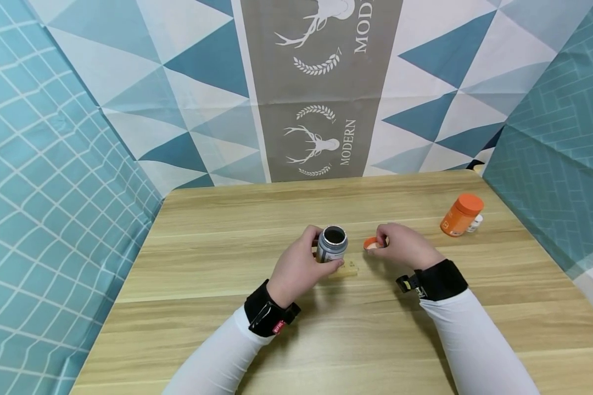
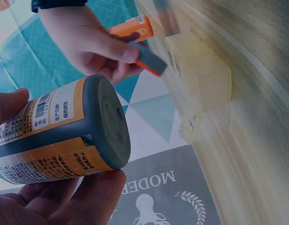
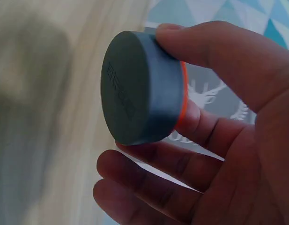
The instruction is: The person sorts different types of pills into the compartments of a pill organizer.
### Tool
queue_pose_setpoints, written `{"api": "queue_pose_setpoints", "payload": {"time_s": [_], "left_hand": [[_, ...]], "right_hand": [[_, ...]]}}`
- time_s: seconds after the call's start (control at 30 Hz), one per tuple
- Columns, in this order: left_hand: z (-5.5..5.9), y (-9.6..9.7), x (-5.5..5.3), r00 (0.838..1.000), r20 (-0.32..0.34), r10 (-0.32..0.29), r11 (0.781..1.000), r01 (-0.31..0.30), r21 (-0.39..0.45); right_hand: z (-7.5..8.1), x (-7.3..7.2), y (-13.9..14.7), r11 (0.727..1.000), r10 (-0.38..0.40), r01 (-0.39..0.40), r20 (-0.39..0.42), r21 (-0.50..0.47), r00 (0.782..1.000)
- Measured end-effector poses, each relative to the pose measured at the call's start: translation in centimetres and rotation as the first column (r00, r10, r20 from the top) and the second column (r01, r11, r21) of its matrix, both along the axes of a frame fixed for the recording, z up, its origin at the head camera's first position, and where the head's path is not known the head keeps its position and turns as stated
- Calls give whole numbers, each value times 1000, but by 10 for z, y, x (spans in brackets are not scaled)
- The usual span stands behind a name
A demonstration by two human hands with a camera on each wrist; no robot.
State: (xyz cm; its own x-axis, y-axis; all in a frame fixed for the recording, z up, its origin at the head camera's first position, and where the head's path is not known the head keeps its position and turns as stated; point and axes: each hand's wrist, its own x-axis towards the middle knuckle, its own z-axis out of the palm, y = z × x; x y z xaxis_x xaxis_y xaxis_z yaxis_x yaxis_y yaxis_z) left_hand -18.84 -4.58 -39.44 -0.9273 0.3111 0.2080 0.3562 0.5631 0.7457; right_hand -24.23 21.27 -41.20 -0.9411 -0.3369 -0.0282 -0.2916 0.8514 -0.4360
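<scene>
My left hand (image 1: 296, 269) grips a dark grey bottle (image 2: 53, 136) with an orange and white label, held above the table. Seen from the head, the bottle's mouth is uncovered and dark inside. To its right, my right hand (image 1: 407, 247) pinches a round dark grey lid (image 3: 139, 89) with an orange edge, thumb on one side and fingers on the other. In the head view the lid's inner side faces up, partly hidden by the fingers. Just below the bottle lies a translucent yellow pill box (image 2: 205, 77), a small flap showing at its side.
An orange jar (image 1: 459, 215) with an orange lid stands at the right of the wooden table (image 1: 217, 230). Close behind it is a small white bottle (image 1: 475, 224). Patterned cloths hang at the back and both sides.
</scene>
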Motion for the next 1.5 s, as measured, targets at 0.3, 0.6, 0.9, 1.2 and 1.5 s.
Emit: {"api": "queue_pose_setpoints", "payload": {"time_s": [0.3,0.6,0.9,1.2,1.5], "left_hand": [[6,6,-1,1000,13,-1,1000,2,-8],[13,8,-2,999,-29,21,998,-23,-58],[12,2,-3,999,-40,2,996,-5,-84],[7,-16,-2,999,-37,-12,975,4,-224],[-2,-23,-7,992,-122,-13,908,-40,-418]], "right_hand": [[-12,-2,11,1000,25,-25,87,4,996],[-8,-5,17,999,39,-40,108,5,993],[18,21,-10,986,166,-167,-107,6,980],[-2,25,-44,949,315,-311,-160,51,935],[-17,26,-54,943,329,-318,-139,94,934]]}}
